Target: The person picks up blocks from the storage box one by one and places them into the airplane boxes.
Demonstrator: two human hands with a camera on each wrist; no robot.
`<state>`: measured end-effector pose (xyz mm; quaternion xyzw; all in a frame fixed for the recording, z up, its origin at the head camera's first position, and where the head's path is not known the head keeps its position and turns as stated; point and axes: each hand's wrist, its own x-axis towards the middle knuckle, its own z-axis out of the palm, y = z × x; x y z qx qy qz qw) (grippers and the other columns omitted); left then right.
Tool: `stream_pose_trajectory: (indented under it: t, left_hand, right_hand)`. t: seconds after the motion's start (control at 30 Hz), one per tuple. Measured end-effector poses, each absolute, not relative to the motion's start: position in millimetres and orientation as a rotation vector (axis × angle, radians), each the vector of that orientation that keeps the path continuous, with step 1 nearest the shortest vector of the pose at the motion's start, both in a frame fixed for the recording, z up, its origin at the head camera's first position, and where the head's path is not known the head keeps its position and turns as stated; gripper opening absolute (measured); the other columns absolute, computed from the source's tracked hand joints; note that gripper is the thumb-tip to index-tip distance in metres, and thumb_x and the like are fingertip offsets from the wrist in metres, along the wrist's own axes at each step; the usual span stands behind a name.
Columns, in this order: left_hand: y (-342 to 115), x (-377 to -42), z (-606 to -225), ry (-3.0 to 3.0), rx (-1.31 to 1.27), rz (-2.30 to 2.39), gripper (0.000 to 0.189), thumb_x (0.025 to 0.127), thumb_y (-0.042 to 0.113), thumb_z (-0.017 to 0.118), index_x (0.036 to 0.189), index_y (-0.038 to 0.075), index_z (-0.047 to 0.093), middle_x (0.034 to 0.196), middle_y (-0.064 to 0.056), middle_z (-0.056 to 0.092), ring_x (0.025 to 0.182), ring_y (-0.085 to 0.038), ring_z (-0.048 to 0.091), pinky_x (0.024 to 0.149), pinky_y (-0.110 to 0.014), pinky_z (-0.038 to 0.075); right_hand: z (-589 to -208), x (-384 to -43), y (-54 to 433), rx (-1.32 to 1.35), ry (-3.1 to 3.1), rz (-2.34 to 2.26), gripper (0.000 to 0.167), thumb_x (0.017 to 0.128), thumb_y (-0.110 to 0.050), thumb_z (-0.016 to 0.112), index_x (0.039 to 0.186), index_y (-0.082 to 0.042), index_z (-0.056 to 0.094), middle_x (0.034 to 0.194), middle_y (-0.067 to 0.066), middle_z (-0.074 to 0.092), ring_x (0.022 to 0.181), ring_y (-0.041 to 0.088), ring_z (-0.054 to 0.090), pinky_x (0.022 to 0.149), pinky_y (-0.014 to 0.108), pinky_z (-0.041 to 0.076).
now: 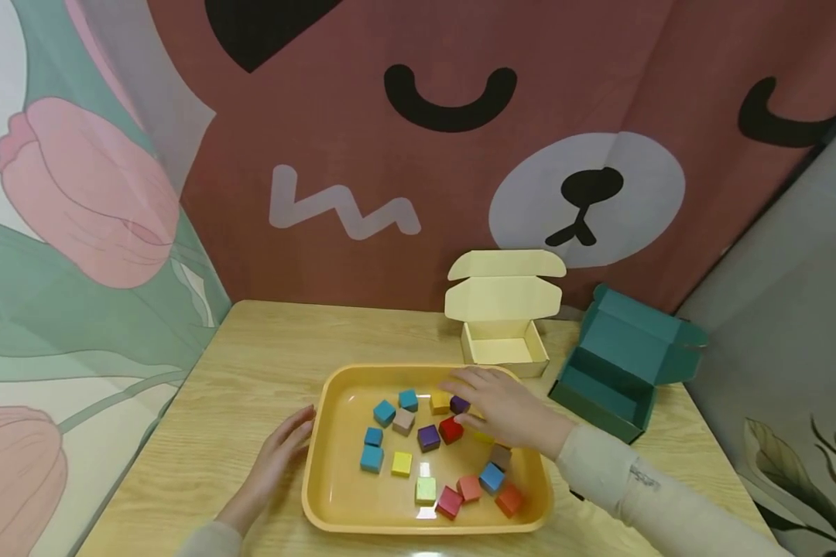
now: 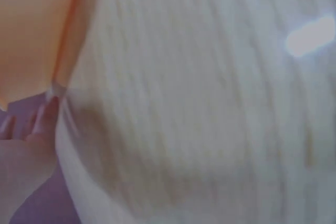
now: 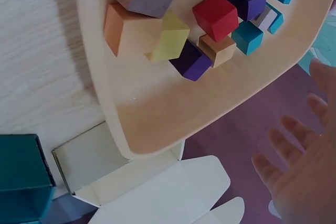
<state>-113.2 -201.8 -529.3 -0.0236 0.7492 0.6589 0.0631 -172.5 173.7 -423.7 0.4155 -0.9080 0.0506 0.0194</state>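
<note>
A shallow yellow tray (image 1: 341, 491) holds several small coloured cubes, among them a red cube (image 1: 450, 429), a purple cube (image 1: 428, 439) and an orange-yellow cube (image 1: 440, 402). My left hand (image 1: 275, 460) is beside the tray's left wall, fingers extended; in the left wrist view part of that hand (image 2: 31, 153) shows by the tray edge. Over the tray's far right part is my right hand (image 1: 505, 406), hiding some cubes. In the right wrist view its fingers (image 3: 286, 148) are spread apart, with no cube between them.
Behind the tray stands an open cream box (image 1: 505, 348), its lid raised. An open dark green box (image 1: 606, 387) sits to its right on the wooden table (image 1: 251, 348). A printed curtain (image 1: 306, 271) hangs behind the table.
</note>
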Motion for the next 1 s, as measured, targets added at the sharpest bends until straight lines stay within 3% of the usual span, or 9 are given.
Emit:
stream_pose_trajectory:
  t: [0.13, 0.3, 0.4, 0.63, 1.0]
  left_hand:
    - [-205, -118, -539, 2.205, -0.083, 2.034, 0.051, 0.106, 0.028, 0.047, 0.149, 0.001, 0.039, 0.153, -0.019, 0.038, 0.136, -0.036, 0.043, 0.107, -0.045, 0.043]
    - [-211, -125, -549, 2.149, -0.072, 2.058, 0.050, 0.104, 0.027, 0.051, 0.148, 0.006, 0.043, 0.153, -0.012, 0.041, 0.125, -0.007, 0.051, 0.102, -0.032, 0.047]
    - [-213, -127, -552, 2.135, -0.046, 2.060, 0.050, 0.103, 0.025, 0.053, 0.148, 0.004, 0.044, 0.153, -0.014, 0.040, 0.118, 0.004, 0.052, 0.099, -0.026, 0.048]
    - [-214, -123, -558, 2.059, 0.004, 2.071, 0.052, 0.102, 0.019, 0.054, 0.148, -0.003, 0.041, 0.152, -0.022, 0.039, 0.117, -0.004, 0.055, 0.095, -0.026, 0.050]
    - [-214, -122, -556, 2.032, -0.049, 2.081, 0.056, 0.100, 0.018, 0.057, 0.149, -0.003, 0.038, 0.151, -0.024, 0.039, 0.120, -0.010, 0.055, 0.095, -0.026, 0.051]
  right_hand:
    - [-422, -175, 167, 1.362, -2.810, 0.102, 0.048, 0.095, -0.036, 0.068, 0.138, -0.016, 0.057, 0.134, 0.006, 0.058, 0.126, 0.025, 0.053, 0.106, 0.047, 0.044]
    - [-425, -178, 153, 1.427, -2.777, 0.019, 0.036, 0.095, -0.032, 0.068, 0.125, -0.012, 0.066, 0.118, 0.003, 0.065, 0.110, 0.021, 0.062, 0.098, 0.042, 0.050]
    - [-430, -178, 145, 1.473, -2.739, -0.032, 0.028, 0.094, -0.029, 0.070, 0.116, -0.013, 0.070, 0.109, 0.000, 0.067, 0.101, 0.019, 0.064, 0.092, 0.038, 0.053]
    - [-443, -176, 132, 1.551, -2.759, -0.157, 0.024, 0.094, -0.030, 0.070, 0.113, -0.015, 0.072, 0.105, -0.004, 0.069, 0.094, 0.013, 0.064, 0.088, 0.032, 0.053]
    - [-460, -175, 118, 1.571, -2.834, -0.273, 0.027, 0.091, -0.035, 0.073, 0.111, -0.018, 0.070, 0.099, -0.006, 0.068, 0.090, 0.011, 0.062, 0.083, 0.030, 0.052]
